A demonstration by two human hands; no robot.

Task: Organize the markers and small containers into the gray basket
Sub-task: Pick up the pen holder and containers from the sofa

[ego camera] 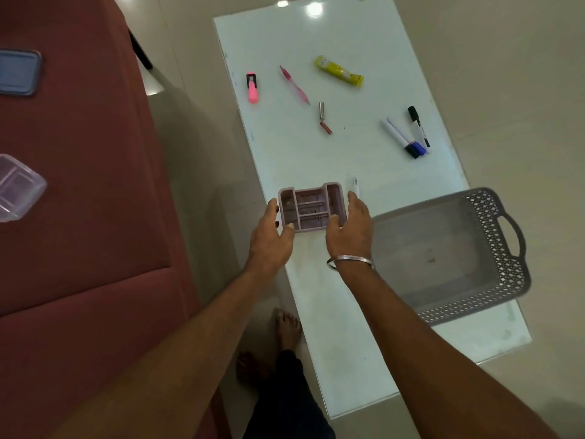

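A small mauve plastic compartment tray point(311, 205) is held between both hands at the left edge of the white glass tabletop point(316, 160), the left hand point(270, 231) gripping its left end and the right hand point(351, 226), ringed by a metal bangle, gripping its right end. It cannot be told whether the tray is raised or resting on the glass. The gray perforated plastic basket point(468, 305) stands empty just beside the right hand, and its handled end appears to overhang the tabletop's right edge; it could be tipped or slid off if the tray were set down hard toward that end. The tray is gripped only at its ends and close to the tabletop's edge, so a slip there would likely send it to the floor. A thin white pen point(355, 185) lies just behind the right hand's fingers and could be knocked and set rolling as the tray is carried across. Farther up the glass, well apart from the basket, three capped whiteboard markers point(408, 134), a pink highlighter point(252, 88) and a pink pen point(294, 85) are left to be gathered. A clear plastic container point(15, 188) lies on the red sofa point(95, 185), where it could be overlooked.
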